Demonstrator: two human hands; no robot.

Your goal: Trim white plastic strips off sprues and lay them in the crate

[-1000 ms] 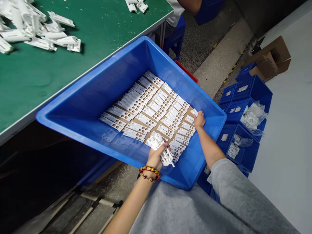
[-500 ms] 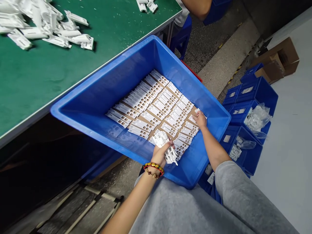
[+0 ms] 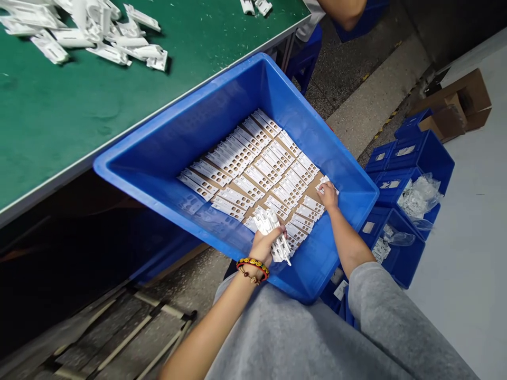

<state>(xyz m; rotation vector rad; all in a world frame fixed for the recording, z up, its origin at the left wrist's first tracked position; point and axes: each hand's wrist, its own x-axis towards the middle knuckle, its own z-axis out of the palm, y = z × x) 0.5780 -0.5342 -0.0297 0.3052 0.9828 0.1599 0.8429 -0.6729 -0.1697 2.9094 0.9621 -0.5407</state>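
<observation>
My left hand (image 3: pixel 266 244) is closed around a bundle of white plastic parts (image 3: pixel 272 232), held over the near side of a large blue bin (image 3: pixel 198 219). Inside the bin, rows of flat white plastic strips with oval holes (image 3: pixel 259 177) lie on brown cardboard (image 3: pixel 312 187). At the bin's right end my right hand (image 3: pixel 328 196) reaches down, its fingers closed on a white plastic strip (image 3: pixel 321 186) at the cardboard's edge. The fingertips partly cover that strip.
A green table (image 3: pixel 79 100) bears a pile of white plastic parts (image 3: pixel 99 37) on the left. Another person's arm (image 3: pixel 344 10) shows at the top. Several blue crates (image 3: pixel 412 153) with bagged white parts stand on the right, below a cardboard box (image 3: pixel 459 105).
The view has shifted slightly, moving the table and bin rightward in the picture. My right hand stays at the bin's right end, where the strip by its fingers has shifted slightly. My left hand keeps its bundle.
</observation>
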